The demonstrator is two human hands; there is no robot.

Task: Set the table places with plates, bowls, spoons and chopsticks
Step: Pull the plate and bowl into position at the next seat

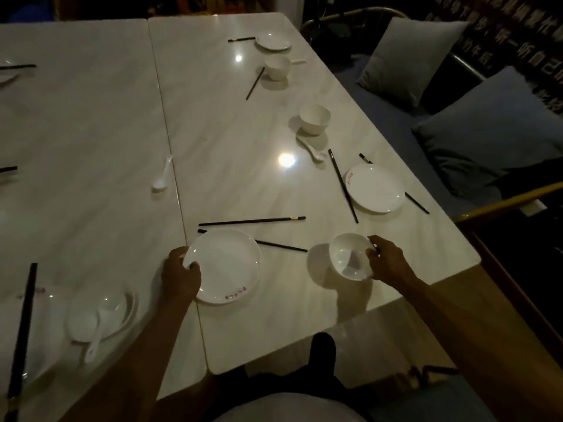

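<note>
My left hand (181, 277) grips the left rim of a white plate (227, 266) near the table's front edge. The plate covers part of one black chopstick (281, 245); a second chopstick (253, 221) lies just beyond it. My right hand (387, 261) holds a white bowl (350, 255) by its right rim, tilted toward me just above the table. Farther right a second plate (376, 187) rests on one chopstick (416, 203), another chopstick (342, 185) beside it. A bowl (315, 118) and spoon (313, 150) stand beyond.
A loose spoon (161, 175) lies on the seam of the white table (213, 132). At the front left are a bowl with a spoon (100, 315), a plate and chopsticks (23, 333). A far setting has a plate (273, 41) and bowl (277, 67). Cushioned bench (487, 129) on the right.
</note>
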